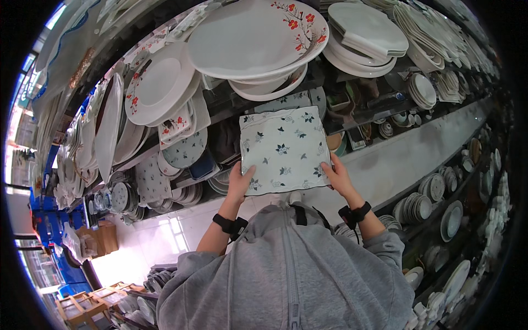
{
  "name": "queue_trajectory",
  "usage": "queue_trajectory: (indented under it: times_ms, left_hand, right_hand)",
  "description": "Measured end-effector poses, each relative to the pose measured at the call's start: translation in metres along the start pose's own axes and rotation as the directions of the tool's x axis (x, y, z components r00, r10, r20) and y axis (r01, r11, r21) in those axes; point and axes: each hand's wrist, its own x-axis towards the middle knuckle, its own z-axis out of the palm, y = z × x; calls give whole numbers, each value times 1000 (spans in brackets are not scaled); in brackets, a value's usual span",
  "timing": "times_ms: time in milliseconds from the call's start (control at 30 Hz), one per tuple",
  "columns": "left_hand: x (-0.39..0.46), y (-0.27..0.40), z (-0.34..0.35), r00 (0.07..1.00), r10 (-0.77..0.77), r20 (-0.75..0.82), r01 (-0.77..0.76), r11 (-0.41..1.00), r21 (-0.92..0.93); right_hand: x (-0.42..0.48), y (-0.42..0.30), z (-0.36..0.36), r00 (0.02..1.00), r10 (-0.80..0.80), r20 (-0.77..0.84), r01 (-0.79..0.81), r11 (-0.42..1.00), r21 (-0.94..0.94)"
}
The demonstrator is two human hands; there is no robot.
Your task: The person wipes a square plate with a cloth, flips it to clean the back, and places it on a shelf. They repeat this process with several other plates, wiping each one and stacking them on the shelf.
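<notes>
A square white plate [284,159] with a dark leaf-and-flower pattern and a dark, wavy rim is held out in front of my body. My left hand [240,181] grips its lower left edge, the thumb lying on the top face. At the lower right edge, my right hand [337,175] grips it the same way. The fingers under the plate are mostly hidden. Just beyond it, a shelf carries a large white oval platter [255,41] with red blossoms, stacked on other dishes.
White round plates with red blossoms [159,90] lean at the left of the shelf. Square white plates [367,27] are stacked at the right. Bowls [418,206] fill a lower shelf behind on the right. A cardboard box [103,239] and a wooden frame [82,309] stand at lower left.
</notes>
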Motion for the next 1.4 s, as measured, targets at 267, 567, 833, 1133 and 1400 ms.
queue_trajectory:
  times_ms: [267, 567, 833, 1133, 1400]
  left_hand:
    - [44, -3, 8, 998, -7, 65, 7, 1000, 7]
    - [85, 15, 15, 997, -62, 53, 67, 993, -100]
    - [120, 10, 7, 988, -154, 28, 156, 955, -252]
    - [137, 32, 8, 979, -122, 161, 164, 945, -283]
    - [159, 27, 7, 995, -21, 97, 37, 986, -164]
  right_hand:
    - [33, -11, -10, 992, 123, -11, -123, 992, -11]
    - [84, -3, -16, 996, 91, -23, -92, 994, -58]
    - [135, 13, -15, 990, -121, -77, 119, 993, -27]
    - [175, 14, -21, 980, -186, -75, 173, 974, -149]
    - [211, 31, -26, 949, -293, -117, 241, 912, -332]
